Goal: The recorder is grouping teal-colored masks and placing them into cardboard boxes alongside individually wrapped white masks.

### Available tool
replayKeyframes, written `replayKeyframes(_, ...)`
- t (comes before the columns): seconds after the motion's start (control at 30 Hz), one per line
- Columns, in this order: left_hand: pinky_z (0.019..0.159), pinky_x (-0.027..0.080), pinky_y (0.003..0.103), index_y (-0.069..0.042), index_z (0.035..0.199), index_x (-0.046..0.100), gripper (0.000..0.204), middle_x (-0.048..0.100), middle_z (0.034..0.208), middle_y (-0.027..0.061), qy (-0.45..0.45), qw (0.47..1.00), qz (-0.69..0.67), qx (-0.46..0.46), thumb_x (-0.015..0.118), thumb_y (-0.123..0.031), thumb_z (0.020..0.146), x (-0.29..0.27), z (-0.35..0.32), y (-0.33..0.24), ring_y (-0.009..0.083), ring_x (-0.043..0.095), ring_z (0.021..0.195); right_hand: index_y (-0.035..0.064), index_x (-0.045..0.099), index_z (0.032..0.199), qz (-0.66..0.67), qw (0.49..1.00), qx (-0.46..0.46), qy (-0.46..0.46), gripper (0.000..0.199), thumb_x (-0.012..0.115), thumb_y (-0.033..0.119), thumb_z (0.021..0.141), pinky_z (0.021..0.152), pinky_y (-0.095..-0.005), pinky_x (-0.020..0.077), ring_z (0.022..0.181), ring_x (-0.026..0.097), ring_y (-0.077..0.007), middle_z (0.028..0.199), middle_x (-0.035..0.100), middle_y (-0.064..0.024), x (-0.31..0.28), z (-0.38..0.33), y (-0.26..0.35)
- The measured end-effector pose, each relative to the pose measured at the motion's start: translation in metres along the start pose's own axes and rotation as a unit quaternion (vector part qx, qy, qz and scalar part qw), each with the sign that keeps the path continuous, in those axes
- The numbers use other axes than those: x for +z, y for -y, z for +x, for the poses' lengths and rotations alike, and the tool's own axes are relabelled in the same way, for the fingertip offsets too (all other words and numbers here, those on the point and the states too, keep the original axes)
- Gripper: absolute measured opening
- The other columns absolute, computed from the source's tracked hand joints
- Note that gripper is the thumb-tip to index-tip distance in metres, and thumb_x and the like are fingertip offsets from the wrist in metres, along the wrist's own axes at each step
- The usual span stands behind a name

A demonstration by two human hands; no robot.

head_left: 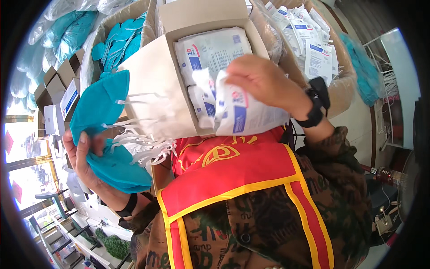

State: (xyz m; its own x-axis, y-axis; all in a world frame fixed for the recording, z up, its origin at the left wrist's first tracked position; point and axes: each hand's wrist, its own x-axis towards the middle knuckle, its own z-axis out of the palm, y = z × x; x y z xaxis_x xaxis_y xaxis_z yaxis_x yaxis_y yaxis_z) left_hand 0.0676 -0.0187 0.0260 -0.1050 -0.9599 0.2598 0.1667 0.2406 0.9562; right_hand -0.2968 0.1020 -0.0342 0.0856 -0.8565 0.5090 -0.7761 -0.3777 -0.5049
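Your left hand (84,154) is closed on a bunch of teal masks (103,98), one part standing up above your thumb and the rest lying lower against your palm, just beside the left side of the open carton (152,85). Their white straps (145,148) trail to the right, over that carton's near left corner. Your right hand (264,83) pinches the top of a white packet (257,114) at the carton's near right corner; blur hides its exact fingertip contact. Flat packets (212,49) lie inside the carton, toward its far edge. Beyond its left side, a lined box (95,38) holds more teal masks; beyond its right side, another lined box (347,87) holds loose white packets.
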Motion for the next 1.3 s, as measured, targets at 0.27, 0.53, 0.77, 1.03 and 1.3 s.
replayKeyframes(0.27,0.061,0.041,0.027,-0.005,0.086,0.053,0.026,0.051,0.072,0.0060,0.051,0.982,-0.175,-0.039,0.057,-0.029,0.096,0.029,-0.006,0.021,0.0124,0.044,0.061,0.0064,0.059,0.092,-0.106,0.974,0.096,0.175,0.020,0.068,0.023,0.084,0.067,-0.0417,0.0510,0.076,0.061,-0.0328,0.097,0.052,-0.0093,0.069,-0.001,-0.030)
replayKeyframes(0.53,0.056,0.033,0.021,-0.005,0.063,0.055,0.037,0.053,0.062,0.0021,0.083,0.992,-0.009,-0.093,0.060,-0.022,0.094,0.084,-0.006,0.063,0.0051,0.045,0.059,0.0048,0.054,0.084,-0.001,0.991,0.079,0.111,0.019,0.069,0.017,0.082,0.064,-0.0404,0.0477,0.075,0.060,-0.0326,0.085,0.057,-0.0102,0.038,-0.001,0.011)
replayKeyframes(0.77,0.054,0.031,0.020,-0.004,0.081,0.062,0.011,0.051,0.065,-0.0038,0.293,0.948,0.084,-0.090,0.065,-0.012,0.089,0.123,-0.015,0.062,0.0033,0.042,0.060,0.0054,0.052,0.086,0.037,0.996,0.052,0.066,0.020,0.070,0.012,0.079,0.062,-0.0405,0.0472,0.073,0.061,-0.0332,0.081,0.058,-0.0100,-0.013,0.001,0.051)
replayKeyframes(1.03,0.061,0.039,0.020,0.001,0.099,0.070,0.017,0.062,0.077,-0.0015,0.437,0.879,0.134,-0.135,0.065,-0.002,0.083,0.129,-0.012,0.037,0.0036,0.050,0.069,0.0038,0.059,0.094,0.101,0.993,0.032,0.051,0.020,0.070,0.009,0.078,0.065,-0.0380,0.0487,0.077,0.063,-0.0328,0.085,0.062,-0.0117,-0.014,0.001,0.047)
replayKeyframes(1.3,0.062,0.044,0.022,0.003,0.097,0.069,0.015,0.064,0.076,0.0004,0.431,0.884,0.148,-0.106,0.062,0.000,0.083,0.127,-0.021,0.042,0.0052,0.053,0.070,0.0031,0.065,0.098,0.091,0.995,0.005,0.048,0.027,0.075,0.004,0.073,0.064,-0.0322,0.0495,0.074,0.063,-0.0270,0.084,0.061,-0.0086,-0.009,0.001,0.054)
